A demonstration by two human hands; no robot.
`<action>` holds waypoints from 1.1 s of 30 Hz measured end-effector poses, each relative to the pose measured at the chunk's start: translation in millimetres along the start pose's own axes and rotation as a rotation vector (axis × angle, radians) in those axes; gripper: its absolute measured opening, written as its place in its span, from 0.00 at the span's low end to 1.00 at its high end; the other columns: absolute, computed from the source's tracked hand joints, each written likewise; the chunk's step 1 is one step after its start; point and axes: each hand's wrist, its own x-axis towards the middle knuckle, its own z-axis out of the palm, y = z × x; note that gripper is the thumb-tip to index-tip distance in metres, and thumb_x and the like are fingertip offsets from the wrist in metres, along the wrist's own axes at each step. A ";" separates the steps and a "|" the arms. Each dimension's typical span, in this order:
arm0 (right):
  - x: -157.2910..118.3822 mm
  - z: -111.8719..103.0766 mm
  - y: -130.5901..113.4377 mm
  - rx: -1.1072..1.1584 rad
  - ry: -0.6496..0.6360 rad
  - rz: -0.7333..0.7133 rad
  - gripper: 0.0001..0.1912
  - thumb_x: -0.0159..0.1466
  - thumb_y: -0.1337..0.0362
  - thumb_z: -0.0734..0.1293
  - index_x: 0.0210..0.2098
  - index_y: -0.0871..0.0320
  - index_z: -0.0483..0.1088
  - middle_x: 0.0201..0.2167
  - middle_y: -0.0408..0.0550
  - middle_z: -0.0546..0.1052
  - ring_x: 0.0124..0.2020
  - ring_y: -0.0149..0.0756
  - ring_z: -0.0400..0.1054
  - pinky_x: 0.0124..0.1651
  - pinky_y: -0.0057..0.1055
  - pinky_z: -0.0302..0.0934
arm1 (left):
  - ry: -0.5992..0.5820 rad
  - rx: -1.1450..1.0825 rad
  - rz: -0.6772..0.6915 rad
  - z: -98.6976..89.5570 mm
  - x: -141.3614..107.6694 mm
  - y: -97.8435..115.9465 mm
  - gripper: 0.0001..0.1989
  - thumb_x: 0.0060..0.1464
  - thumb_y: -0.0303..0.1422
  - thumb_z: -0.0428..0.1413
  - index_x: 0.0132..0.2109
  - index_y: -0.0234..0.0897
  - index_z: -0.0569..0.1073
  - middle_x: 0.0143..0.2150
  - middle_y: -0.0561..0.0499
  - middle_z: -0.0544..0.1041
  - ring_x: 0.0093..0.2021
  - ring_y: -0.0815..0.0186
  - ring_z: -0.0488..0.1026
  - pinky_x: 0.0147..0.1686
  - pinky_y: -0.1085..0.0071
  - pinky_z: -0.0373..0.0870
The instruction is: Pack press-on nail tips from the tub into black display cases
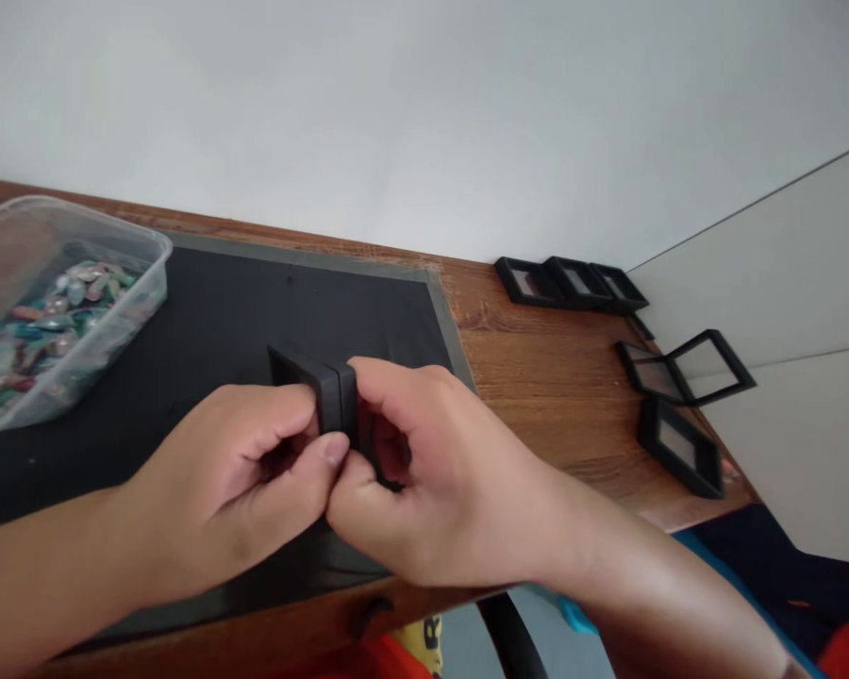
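Both hands grip one black frame-like case (330,394), held on edge above the black mat (226,321). A thin seam runs between its two halves. My left hand (237,471) pinches the left half, its thumb tip at the lower edge by the seam. On the other side, my right hand (439,471) has its fingers curled round the right half, its thumb close to the left thumb. The fingers behind the case are partly hidden.
A clear plastic tub (134,316) of colourful shiny pieces stands at the left. Several black frames (584,300) lie at the back right of the wooden table (538,377). An opened frame (686,372) and another frame (679,447) lie near the right edge.
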 end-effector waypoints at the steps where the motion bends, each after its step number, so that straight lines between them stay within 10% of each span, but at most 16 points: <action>1: -1.0 -0.1 -2.0 -0.052 -0.007 0.010 0.12 0.59 0.65 0.68 0.30 0.52 0.58 0.18 0.32 0.64 0.17 0.23 0.51 0.18 0.23 0.45 | 0.004 0.034 0.080 -0.1 0.0 -4.3 0.22 0.74 0.38 0.49 0.30 0.40 0.73 0.23 0.57 0.75 0.23 0.70 0.70 0.24 0.72 0.63; 6: -1.8 4.4 -0.6 -0.259 -0.071 -0.023 0.07 0.65 0.62 0.62 0.41 0.52 0.58 0.18 0.32 0.64 0.17 0.28 0.50 0.21 0.29 0.37 | 0.079 0.210 0.357 -4.2 6.8 -22.6 0.22 0.74 0.32 0.48 0.29 0.40 0.72 0.22 0.56 0.74 0.22 0.71 0.68 0.25 0.71 0.62; 22: 5.0 18.6 25.7 -0.481 -0.107 -0.220 0.16 0.69 0.61 0.59 0.52 0.62 0.68 0.21 0.40 0.72 0.19 0.33 0.54 0.23 0.31 0.39 | 0.108 0.291 0.555 2.6 14.3 -48.7 0.17 0.72 0.35 0.51 0.32 0.44 0.75 0.24 0.55 0.77 0.26 0.66 0.74 0.29 0.69 0.70; 33: 8.6 -7.3 36.5 -0.050 0.130 -0.315 0.13 0.71 0.55 0.73 0.39 0.55 0.69 0.28 0.35 0.74 0.23 0.24 0.61 0.29 0.25 0.52 | 0.272 0.005 0.207 -3.7 17.0 -26.5 0.17 0.68 0.28 0.53 0.29 0.41 0.76 0.22 0.57 0.76 0.20 0.71 0.70 0.22 0.75 0.66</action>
